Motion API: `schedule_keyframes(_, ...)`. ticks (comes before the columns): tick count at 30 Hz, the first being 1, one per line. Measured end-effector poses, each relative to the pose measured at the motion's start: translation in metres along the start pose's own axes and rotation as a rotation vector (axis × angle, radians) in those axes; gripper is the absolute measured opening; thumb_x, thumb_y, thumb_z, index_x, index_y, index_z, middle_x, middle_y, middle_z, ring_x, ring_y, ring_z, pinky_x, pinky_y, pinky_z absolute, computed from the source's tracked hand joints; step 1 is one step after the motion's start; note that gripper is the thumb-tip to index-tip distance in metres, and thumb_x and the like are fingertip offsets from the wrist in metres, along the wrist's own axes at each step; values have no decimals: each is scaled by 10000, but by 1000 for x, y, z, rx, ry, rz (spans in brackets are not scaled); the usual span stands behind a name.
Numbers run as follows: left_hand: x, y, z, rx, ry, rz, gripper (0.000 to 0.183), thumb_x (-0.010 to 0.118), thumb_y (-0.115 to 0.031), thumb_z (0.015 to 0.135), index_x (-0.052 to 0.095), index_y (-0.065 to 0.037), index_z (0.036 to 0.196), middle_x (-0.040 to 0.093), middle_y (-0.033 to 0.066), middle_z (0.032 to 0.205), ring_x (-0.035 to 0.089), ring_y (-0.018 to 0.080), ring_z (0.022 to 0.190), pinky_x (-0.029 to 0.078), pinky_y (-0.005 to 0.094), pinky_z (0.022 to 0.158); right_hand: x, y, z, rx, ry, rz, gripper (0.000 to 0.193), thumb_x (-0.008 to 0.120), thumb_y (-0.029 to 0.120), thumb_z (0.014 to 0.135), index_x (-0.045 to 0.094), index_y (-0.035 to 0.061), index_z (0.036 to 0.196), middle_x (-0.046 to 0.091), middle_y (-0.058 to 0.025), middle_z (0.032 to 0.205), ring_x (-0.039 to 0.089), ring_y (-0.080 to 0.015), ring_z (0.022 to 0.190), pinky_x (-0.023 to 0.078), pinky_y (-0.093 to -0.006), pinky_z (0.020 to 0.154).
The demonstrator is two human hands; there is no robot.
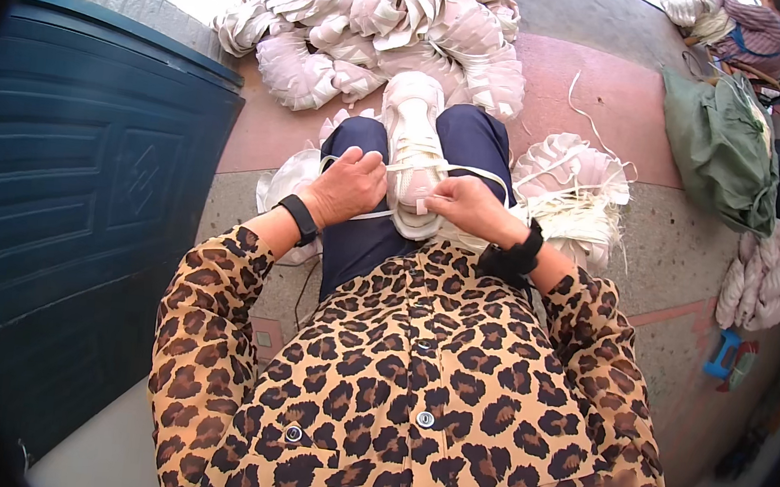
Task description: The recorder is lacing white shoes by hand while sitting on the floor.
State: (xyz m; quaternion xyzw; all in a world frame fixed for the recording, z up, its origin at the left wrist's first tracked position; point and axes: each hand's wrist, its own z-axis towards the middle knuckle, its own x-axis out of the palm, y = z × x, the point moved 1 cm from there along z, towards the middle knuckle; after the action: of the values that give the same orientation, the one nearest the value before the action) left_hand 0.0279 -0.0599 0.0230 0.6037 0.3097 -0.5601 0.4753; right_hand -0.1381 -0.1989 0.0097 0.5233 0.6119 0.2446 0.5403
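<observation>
A white and pale pink shoe [415, 118] lies lengthwise between my thighs, its far end pointing away from me. Cream shoelace [478, 171] runs across it and out over both legs. My left hand [354, 188] is closed at the shoe's left side, with lace coming out by its fingers. On the other side, my right hand [472, 206] pinches at the near part of the shoe, beside a small pale tab. What exactly lies between the right fingertips is too small to make out.
A large heap of bundled pinkish-white shoe pieces [374, 37] lies on the floor ahead. Beside my right leg are more pieces and a bunch of cream laces [582, 228]. A dark blue panelled door [104, 156] stands left; a green sack [718, 150] sits right. Another person [759, 35] is far right.
</observation>
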Motion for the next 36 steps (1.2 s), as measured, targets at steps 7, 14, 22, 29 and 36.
schedule_keyframes(7, 7, -14, -14, -328, -7, -36, 98, 517, -121, 735, 584, -61, 775, 509, 13, 554, 493, 155, 591, 356, 292, 574, 37, -8, 27, -43, -225, -110, 234, 466, 182, 832, 605, -6, 845, 583, -244, 728, 586, -382, 727, 465, -444, 676)
schedule_keyframes(14, 10, -26, -8, -711, 21, -185, 96, 548, -130, 755, 580, -67, 819, 546, 60, 507, 578, 219, 501, 427, 335, 476, 51, -7, 36, -21, -280, -206, 213, 450, 151, 829, 608, 9, 846, 578, -248, 705, 590, -385, 697, 467, -457, 646)
schedule_keyframes(22, 24, -35, 5, -968, -40, -473, 140, 489, -176, 839, 573, -94, 762, 572, 146, 550, 600, 304, 533, 478, 395, 481, 53, -7, 43, -52, -255, -274, 177, 458, 131, 815, 582, 6, 805, 573, -241, 681, 587, -391, 677, 463, -458, 619)
schedule_keyframes(29, 34, -40, 10, -962, -12, -405, 170, 463, -198, 847, 574, -114, 749, 573, 144, 552, 600, 306, 538, 478, 396, 484, 64, -6, 48, -107, -222, -634, 144, 485, 88, 766, 513, -6, 871, 624, -178, 720, 634, -321, 679, 502, -397, 594)
schedule_keyframes(36, 34, -30, 4, -1162, -116, -485, 144, 454, -173, 843, 563, -84, 874, 588, 176, 617, 601, 348, 607, 476, 432, 538, 41, -1, 42, -217, 0, -570, 174, 457, 146, 773, 547, -3, 783, 609, -196, 719, 617, -311, 619, 480, -421, 549)
